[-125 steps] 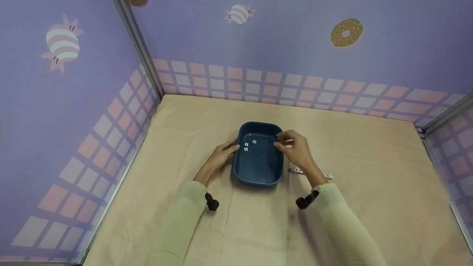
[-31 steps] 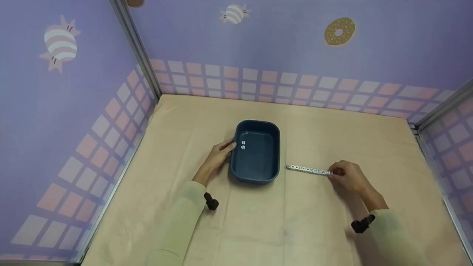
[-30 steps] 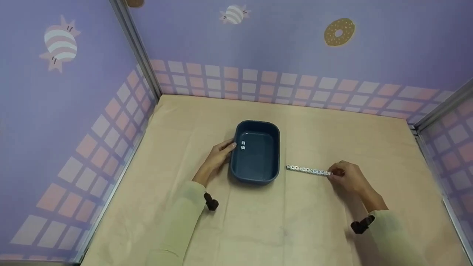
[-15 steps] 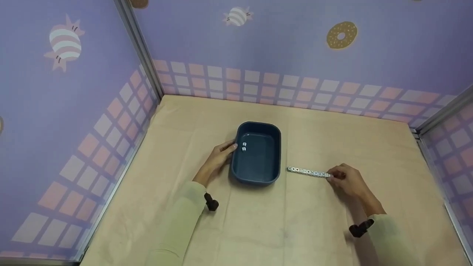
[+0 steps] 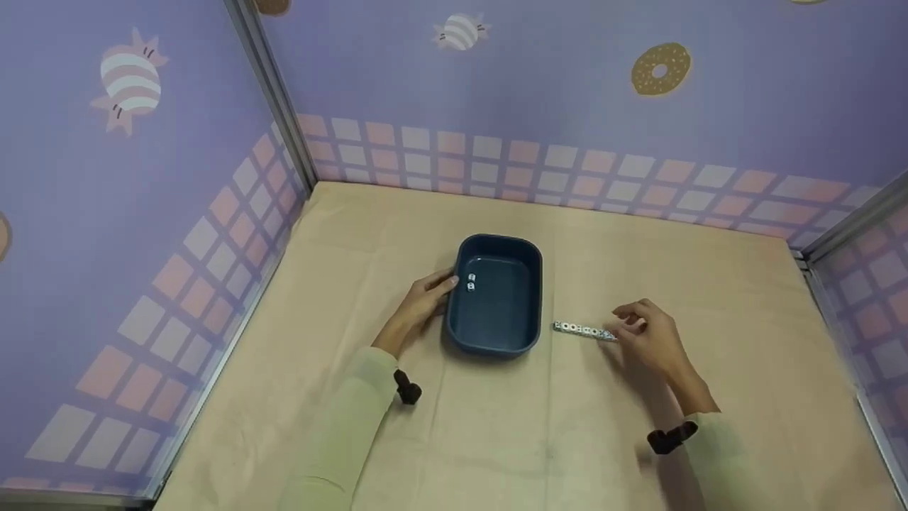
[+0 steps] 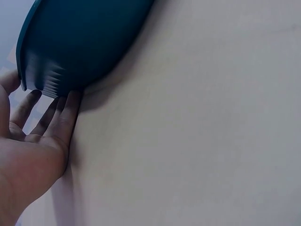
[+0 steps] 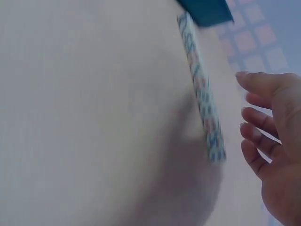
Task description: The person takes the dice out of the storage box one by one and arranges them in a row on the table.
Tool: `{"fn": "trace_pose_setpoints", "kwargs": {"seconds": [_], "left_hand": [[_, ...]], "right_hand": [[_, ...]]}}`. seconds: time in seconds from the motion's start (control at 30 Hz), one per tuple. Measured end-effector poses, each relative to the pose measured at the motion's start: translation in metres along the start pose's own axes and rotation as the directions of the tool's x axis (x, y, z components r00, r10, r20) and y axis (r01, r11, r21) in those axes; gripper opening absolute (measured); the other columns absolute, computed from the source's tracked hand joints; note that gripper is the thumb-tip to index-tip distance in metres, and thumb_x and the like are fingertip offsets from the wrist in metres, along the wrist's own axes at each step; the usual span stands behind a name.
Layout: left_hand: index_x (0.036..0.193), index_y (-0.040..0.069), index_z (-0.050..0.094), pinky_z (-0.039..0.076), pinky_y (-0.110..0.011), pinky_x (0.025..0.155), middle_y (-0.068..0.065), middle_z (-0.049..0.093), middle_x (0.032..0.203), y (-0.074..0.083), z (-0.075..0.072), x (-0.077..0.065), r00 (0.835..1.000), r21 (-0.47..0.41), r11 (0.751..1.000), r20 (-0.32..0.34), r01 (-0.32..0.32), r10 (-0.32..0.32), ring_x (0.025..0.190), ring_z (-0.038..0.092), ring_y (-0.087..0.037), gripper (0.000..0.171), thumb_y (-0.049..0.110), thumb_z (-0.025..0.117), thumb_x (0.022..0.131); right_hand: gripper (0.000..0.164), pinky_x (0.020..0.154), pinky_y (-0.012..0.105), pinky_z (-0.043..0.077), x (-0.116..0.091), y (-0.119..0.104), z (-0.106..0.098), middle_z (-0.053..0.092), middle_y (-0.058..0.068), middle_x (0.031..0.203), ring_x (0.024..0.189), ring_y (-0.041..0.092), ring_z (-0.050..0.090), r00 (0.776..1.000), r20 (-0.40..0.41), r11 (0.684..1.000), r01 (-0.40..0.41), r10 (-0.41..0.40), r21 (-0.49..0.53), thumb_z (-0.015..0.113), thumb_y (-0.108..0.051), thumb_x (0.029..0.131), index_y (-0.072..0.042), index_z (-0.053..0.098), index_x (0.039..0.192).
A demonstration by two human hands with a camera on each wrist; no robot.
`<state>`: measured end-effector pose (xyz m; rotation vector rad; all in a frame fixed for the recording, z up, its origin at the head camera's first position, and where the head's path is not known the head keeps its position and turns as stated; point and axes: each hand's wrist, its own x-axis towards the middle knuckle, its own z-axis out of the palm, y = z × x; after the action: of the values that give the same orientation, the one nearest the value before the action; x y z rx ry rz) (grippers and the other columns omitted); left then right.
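A deep blue rectangular container (image 5: 494,312) stands in the middle of the cloth. My left hand (image 5: 420,305) grips its left side, thumb over the rim and fingers against the outer wall, as the left wrist view also shows. Two small white dice (image 5: 471,282) sit inside near the left wall. To the right of the container lies a straight row of dice (image 5: 582,330), blurred in the right wrist view. My right hand (image 5: 652,341) hovers by the row's right end, fingers loosely curved; in the right wrist view no die shows between thumb and fingers.
Beige cloth (image 5: 397,234) covers the work surface. Purple patterned panels (image 5: 539,78) rise at the back and on both sides, joined by grey metal posts (image 5: 280,92). Each wrist bears a dark strap mount (image 5: 407,387).
My right hand has come away from the row's right end, lifting and shifting left. Earlier it was at the container, where a third die showed. My left hand has stayed on the container.
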<state>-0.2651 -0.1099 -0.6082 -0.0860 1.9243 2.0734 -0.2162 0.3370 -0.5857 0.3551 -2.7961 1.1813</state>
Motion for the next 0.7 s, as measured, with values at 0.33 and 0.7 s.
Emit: {"fn": "trace_pose_setpoints", "kwargs": {"seconds": [0.33,0.7], "left_hand": [[0.157,0.017,0.054,0.052,-0.044,0.110,-0.008,0.055,0.156,0.000,0.002,0.000,1.000,0.012,1.000,-0.014,-0.003,0.003,0.134,0.062,-0.029,0.056,0.037,0.067,0.106],[0.158,0.012,0.052,0.055,-0.042,0.107,-0.012,0.056,0.154,0.003,0.004,0.001,1.000,-0.001,1.000,-0.021,-0.023,0.023,0.132,0.064,-0.030,0.057,0.034,0.066,0.107]], "right_hand": [[0.026,0.084,0.046,0.061,0.046,-0.094,0.066,0.071,0.009,0.110,0.102,0.026,0.068,0.977,-0.084,0.953,0.210,-0.197,0.216,0.084,-0.010,0.093,-0.002,0.076,0.116],[0.028,0.092,0.038,0.059,0.092,-0.155,0.140,0.072,0.010,0.113,0.103,0.024,0.070,0.994,-0.095,0.931,0.084,-0.054,0.356,0.082,-0.012,0.095,0.000,0.074,0.120]]}}
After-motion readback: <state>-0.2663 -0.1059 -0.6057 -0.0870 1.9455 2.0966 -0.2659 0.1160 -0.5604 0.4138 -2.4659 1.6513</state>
